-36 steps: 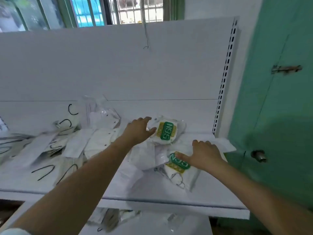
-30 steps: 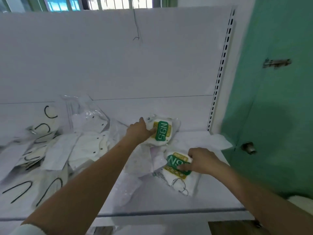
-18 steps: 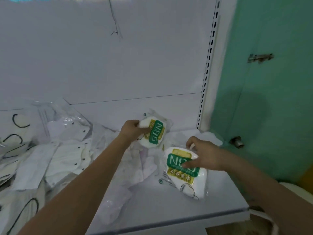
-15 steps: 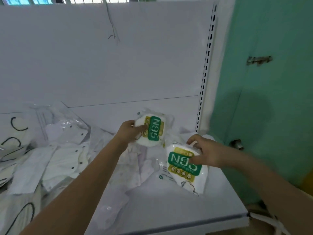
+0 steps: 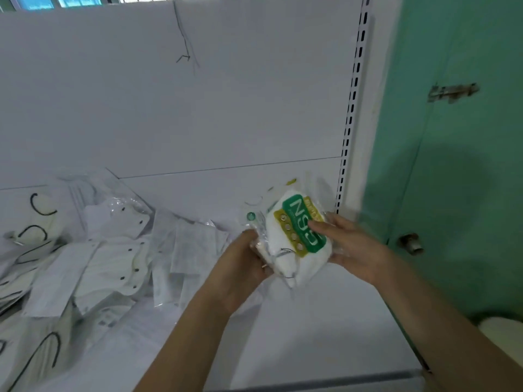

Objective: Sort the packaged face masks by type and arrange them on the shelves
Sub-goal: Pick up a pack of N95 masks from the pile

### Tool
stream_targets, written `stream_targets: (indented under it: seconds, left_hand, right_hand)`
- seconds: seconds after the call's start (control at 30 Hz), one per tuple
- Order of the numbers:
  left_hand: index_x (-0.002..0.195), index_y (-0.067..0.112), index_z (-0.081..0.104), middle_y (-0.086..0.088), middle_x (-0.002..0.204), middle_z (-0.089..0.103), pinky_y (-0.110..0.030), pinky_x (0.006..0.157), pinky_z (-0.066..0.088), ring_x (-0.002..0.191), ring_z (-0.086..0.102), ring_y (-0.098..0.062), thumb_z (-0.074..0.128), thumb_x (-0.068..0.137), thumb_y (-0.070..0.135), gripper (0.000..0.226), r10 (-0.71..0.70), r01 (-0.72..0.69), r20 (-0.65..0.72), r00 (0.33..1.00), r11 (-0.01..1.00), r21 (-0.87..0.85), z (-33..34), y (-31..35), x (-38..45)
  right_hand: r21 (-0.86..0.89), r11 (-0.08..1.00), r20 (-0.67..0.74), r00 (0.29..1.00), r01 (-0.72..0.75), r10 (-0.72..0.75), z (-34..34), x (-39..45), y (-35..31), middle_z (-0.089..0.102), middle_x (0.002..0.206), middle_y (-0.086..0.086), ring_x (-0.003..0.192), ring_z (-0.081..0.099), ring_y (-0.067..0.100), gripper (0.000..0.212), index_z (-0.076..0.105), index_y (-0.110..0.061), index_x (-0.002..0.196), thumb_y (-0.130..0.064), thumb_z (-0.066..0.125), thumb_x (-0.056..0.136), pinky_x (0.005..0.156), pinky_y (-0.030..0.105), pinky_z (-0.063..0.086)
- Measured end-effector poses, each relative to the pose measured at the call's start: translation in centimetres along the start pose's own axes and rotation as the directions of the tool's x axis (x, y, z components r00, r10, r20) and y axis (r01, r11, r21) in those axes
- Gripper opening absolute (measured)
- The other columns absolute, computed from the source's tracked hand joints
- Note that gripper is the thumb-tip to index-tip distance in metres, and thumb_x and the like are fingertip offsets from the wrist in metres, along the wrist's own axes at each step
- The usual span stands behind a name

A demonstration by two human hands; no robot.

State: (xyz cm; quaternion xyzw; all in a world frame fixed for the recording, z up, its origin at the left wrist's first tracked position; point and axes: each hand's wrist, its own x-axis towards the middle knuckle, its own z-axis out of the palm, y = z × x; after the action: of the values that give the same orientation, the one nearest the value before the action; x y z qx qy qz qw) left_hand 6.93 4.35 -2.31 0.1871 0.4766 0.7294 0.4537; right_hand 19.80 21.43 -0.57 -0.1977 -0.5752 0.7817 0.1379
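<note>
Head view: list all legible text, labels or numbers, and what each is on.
"N95": white letters on the green band of the top mask pack, gripped between the left hand and right hand.
Small print on the yellow panel beside that band: blurred, unreadable.
Round green mark at the pack's upper left corner: too small to read.
Loose mask packs on the shelf: no readable text.

You're standing at a white metal shelf unit (image 5: 283, 349) with a plain white back panel (image 5: 198, 114) and a slotted upright (image 5: 352, 114) running down its right edge. Right beside that is a mint-green door (image 5: 458, 165) with a rusty slide latch (image 5: 452, 92) up high and a round metal knob (image 5: 411, 242) lower down. Over the top of the panel you get a strip of barred window (image 5: 85, 0) with daylight coming in.
</note>
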Motion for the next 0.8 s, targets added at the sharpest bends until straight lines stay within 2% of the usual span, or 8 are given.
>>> stream_targets:
  seconds: [0.1, 0.23, 0.37, 0.5, 0.57, 0.67, 0.73, 0.8]
  left_hand:
    - [0.135, 0.014, 0.063, -0.016, 0.135, 0.062, -0.046, 0.109, 0.040, 0.121, 0.057, -0.032, 0.050, 0.092, 0.061, 0.065, 0.013, -0.013, 0.012, 1.000, 1.000, 0.009, -1.6, 0.7, -0.5]
    - [0.137, 0.030, 0.056, 0.011, 0.130, 0.067, -0.041, 0.113, 0.041, 0.125, 0.060, -0.011, 0.058, 0.073, 0.080, 0.081, 0.166, -0.121, -0.051, 0.985, 0.865, 0.486, -2.8, 1.1, -0.7]
    - [0.143, 0.033, 0.027, 0.008, 0.126, 0.065, -0.028, 0.086, 0.059, 0.108, 0.070, -0.009, 0.083, 0.076, 0.034, 0.087, 0.127, -0.100, 0.012, 0.992, 0.713, 0.694, -0.7, -1.4, -0.1]
    - [0.126, 0.020, 0.046, 0.001, 0.115, 0.072, -0.020, 0.069, 0.060, 0.092, 0.074, -0.007, 0.089, 0.073, 0.025, 0.069, 0.222, -0.053, -0.143, 0.964, 0.693, 0.719, -1.4, -3.7, 0.6]
    - [0.118, 0.020, 0.051, 0.001, 0.110, 0.074, -0.021, 0.070, 0.060, 0.090, 0.074, -0.008, 0.086, 0.077, 0.019, 0.055, 0.184, -0.030, -0.160, 0.970, 0.742, 0.670, -1.7, -4.3, 0.4]
    - [0.135, 0.020, 0.041, -0.002, 0.117, 0.074, -0.041, 0.087, 0.061, 0.102, 0.074, -0.019, 0.079, 0.084, 0.009, 0.065, 0.101, -0.050, -0.064, 0.993, 0.837, 0.544, -1.4, -4.2, -0.4]
    - [0.142, 0.028, 0.036, 0.001, 0.124, 0.071, -0.037, 0.089, 0.060, 0.107, 0.072, -0.015, 0.076, 0.088, 0.014, 0.069, 0.118, -0.078, -0.053, 0.992, 0.872, 0.483, -1.1, -3.5, -1.3]
    - [0.139, 0.035, 0.037, 0.006, 0.123, 0.071, -0.024, 0.083, 0.059, 0.105, 0.071, -0.008, 0.071, 0.091, 0.023, 0.060, 0.172, -0.122, -0.076, 0.982, 0.888, 0.444, -0.6, -2.2, -2.5]
  right_hand:
    - [-0.116, 0.993, -0.007, 1.000, 0.019, -0.020, -0.9, -0.1, -0.4, 0.076, 0.104, 0.002, 0.095, 0.073, 0.022, 0.049, 0.060, -0.015, 0.120, -0.020, 0.074, 0.073, 0.098, 0.049, 0.051]
    - [-0.446, 0.887, 0.041, 0.993, 0.116, -0.109, -1.4, -0.3, -0.6, 0.068, 0.109, -0.002, 0.089, 0.074, 0.020, 0.065, 0.050, -0.038, 0.119, -0.024, 0.084, 0.065, 0.080, 0.047, 0.060]
    - [-0.671, 0.710, 0.121, 0.976, 0.214, -0.181, -0.8, -0.4, 1.0, 0.048, 0.135, -0.017, 0.119, 0.056, 0.009, 0.103, 0.023, -0.061, 0.140, -0.033, 0.088, 0.065, 0.092, 0.038, 0.056]
    - [-0.486, 0.859, -0.120, 0.961, 0.161, -0.248, -2.7, -0.5, 3.1, 0.039, 0.146, -0.019, 0.131, 0.047, 0.016, 0.119, 0.007, -0.055, 0.147, -0.052, 0.084, 0.057, 0.108, 0.042, 0.043]
    - [-0.449, 0.893, -0.088, 0.993, 0.034, -0.082, -3.5, -0.7, 4.9, 0.053, 0.142, -0.006, 0.124, 0.057, 0.019, 0.113, 0.027, -0.041, 0.148, -0.059, 0.087, 0.053, 0.105, 0.046, 0.045]
    - [-0.520, 0.854, -0.053, 0.998, 0.006, -0.039, -2.6, -1.0, 5.5, 0.076, 0.104, -0.002, 0.095, 0.072, 0.014, 0.062, 0.068, -0.021, 0.111, -0.049, 0.082, 0.057, 0.082, 0.032, 0.059]
    - [-0.484, 0.873, -0.103, 0.986, 0.065, -0.131, -1.4, -0.9, 4.4, 0.077, 0.094, -0.004, 0.083, 0.073, 0.009, 0.051, 0.069, -0.022, 0.102, -0.050, 0.074, 0.060, 0.069, 0.023, 0.057]
    - [-0.386, 0.917, -0.072, 0.987, 0.104, -0.142, 0.2, -0.3, 2.8, 0.076, 0.099, -0.007, 0.088, 0.073, 0.010, 0.058, 0.066, -0.028, 0.109, -0.059, 0.069, 0.061, 0.077, 0.030, 0.057]
